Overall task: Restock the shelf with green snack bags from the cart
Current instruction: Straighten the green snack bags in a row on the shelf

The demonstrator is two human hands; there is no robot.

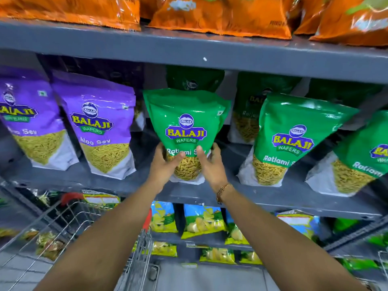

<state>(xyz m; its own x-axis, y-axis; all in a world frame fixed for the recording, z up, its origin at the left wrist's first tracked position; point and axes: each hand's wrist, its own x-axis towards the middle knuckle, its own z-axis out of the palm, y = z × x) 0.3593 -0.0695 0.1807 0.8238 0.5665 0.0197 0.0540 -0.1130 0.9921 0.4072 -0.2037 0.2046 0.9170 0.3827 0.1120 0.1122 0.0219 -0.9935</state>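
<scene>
"Balaji Wafers Ratlami" on green bag [185, 122]; "Balaji Wafers Aloo Sev" on purple bag [98, 122]

On the middle shelf [273, 198], a held snack bag [185, 131] stands at the front edge between the left hand [165, 164] and right hand [212, 164]. Aloo Sev bags [102, 127] stand to its left, Ratlami Sev bags [294, 139] to its right, another bag behind it. The cart [69, 238] sits below, left of the arms.

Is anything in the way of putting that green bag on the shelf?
Nothing visible. Both hands, left and right, hold the green bag at its shelf slot. Another green bag stands behind, a purple bag beside it, apart.
</scene>
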